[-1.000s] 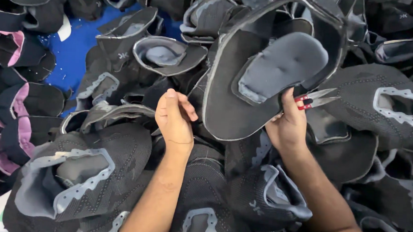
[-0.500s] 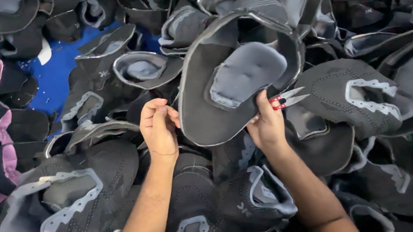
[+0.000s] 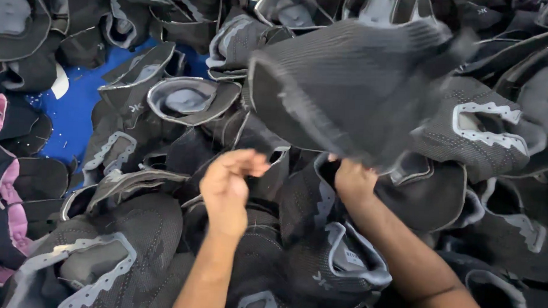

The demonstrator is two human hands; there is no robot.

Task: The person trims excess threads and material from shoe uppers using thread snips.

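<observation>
1. Shoe upper [image 3: 351, 89], a big black knit piece with a pale grey edge, is lifted above the heap in the upper centre of the frame. It is blurred and tilted, its outer knit side towards the camera, probably held up so that it hangs free of the other pieces.

2. Heap of shoe uppers [image 3: 127, 264] fills nearly the whole frame: black knit pieces with grey trim lie loose and overlapping, some with the lining side up. A few with pink lining [image 3: 9, 222] sit at the left edge.

3. Blue surface [image 3: 72, 114] shows through a gap in the heap at upper left; it seems to be what the pieces lie on.

4. Right hand [image 3: 354, 182], lower centre, pinches the raised upper's bottom edge. The fingers are closed on it and mostly hidden behind the fabric.

5. Left hand [image 3: 226, 186], just left of centre, holds nothing. Its fingers are loosely curled and slightly apart, hovering above the heap near the raised piece.
</observation>
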